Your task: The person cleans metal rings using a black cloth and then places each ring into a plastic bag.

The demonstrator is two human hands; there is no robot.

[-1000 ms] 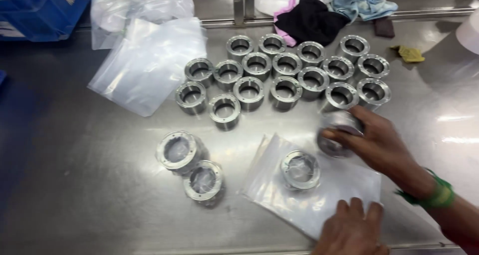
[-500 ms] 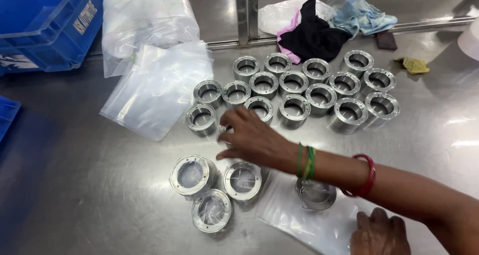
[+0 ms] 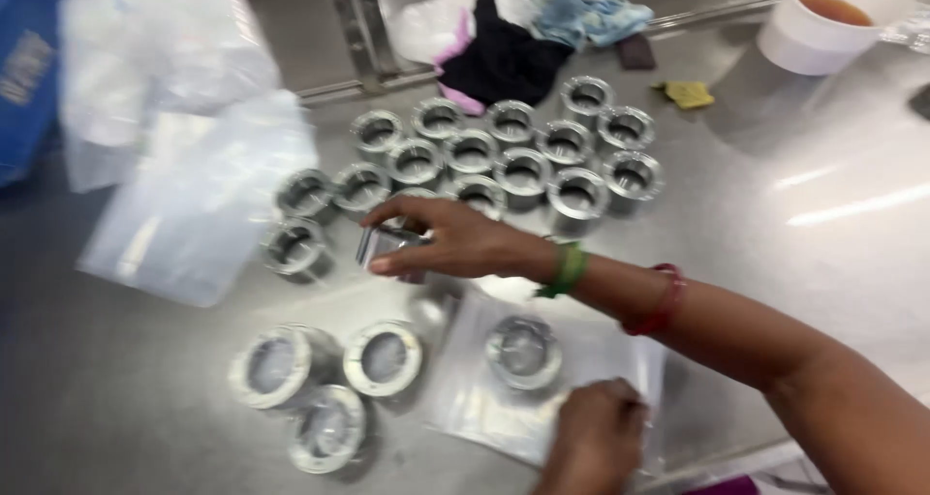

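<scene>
- Two hands work apart: right hand (image 3: pixel 455 238) clamps a ring (image 3: pixel 387 246), lifted off the table (image 3: pixel 823 233).
- Left hand (image 3: pixel 593 437) pins the bag (image 3: pixel 581 359) flat, steadying it.

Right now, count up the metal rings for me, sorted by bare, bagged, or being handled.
Bare rings in the cluster: 15
Held ring in the right hand: 1
Bagged rings: 3
Lone ring on the flat bag: 1
Total: 20
</scene>
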